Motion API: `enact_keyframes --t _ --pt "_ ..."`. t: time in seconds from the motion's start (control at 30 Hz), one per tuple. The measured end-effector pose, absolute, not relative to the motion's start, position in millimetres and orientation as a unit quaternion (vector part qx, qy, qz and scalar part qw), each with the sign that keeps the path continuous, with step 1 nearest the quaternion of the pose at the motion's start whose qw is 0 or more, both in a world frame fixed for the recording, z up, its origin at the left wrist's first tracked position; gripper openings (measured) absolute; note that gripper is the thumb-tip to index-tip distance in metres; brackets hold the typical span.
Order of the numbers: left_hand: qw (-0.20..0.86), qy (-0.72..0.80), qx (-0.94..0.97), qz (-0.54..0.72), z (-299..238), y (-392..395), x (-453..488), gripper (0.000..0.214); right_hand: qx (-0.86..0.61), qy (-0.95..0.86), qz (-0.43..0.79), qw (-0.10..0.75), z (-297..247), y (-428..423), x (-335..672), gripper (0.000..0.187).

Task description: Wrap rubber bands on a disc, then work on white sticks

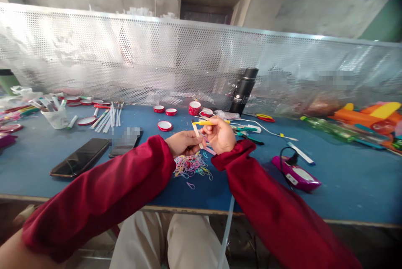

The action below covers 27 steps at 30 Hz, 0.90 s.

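Observation:
Over the middle of the table, my left hand [184,142] is closed on a flat pale strip [197,134] with a dark upper end. My right hand [223,135] pinches a slim yellow pen-like tool [205,122], its tip meeting the strip near that dark end. Pinkish strips [210,150] show below the right fingers; whether that hand holds them too, I cannot make out. Under both hands lies a pile of small coloured loops [192,166], with one purple loop [190,185] apart from it.
Two phones [80,158] lie left, near white strips [106,119] and a cup of pens [55,117]. Red round tins [194,108] and a black bottle [244,91] stand behind. Green-handled pliers [249,135], a purple box [297,173] and a green plastic bottle [329,128] are right.

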<state>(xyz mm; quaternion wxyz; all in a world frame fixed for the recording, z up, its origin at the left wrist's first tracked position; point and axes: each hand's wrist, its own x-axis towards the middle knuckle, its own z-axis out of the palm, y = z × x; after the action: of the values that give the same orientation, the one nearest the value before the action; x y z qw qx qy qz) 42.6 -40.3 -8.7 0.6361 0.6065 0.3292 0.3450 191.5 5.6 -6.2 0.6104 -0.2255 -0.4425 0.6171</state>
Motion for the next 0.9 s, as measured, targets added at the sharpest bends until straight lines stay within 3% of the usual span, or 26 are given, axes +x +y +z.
enact_keyframes --t 0.9 --pt "0.641 0.336 0.6 0.339 -8.1 -40.7 42.3 0.026 -0.226 -0.435 0.62 0.612 -6.3 5.0 191.6 0.016"
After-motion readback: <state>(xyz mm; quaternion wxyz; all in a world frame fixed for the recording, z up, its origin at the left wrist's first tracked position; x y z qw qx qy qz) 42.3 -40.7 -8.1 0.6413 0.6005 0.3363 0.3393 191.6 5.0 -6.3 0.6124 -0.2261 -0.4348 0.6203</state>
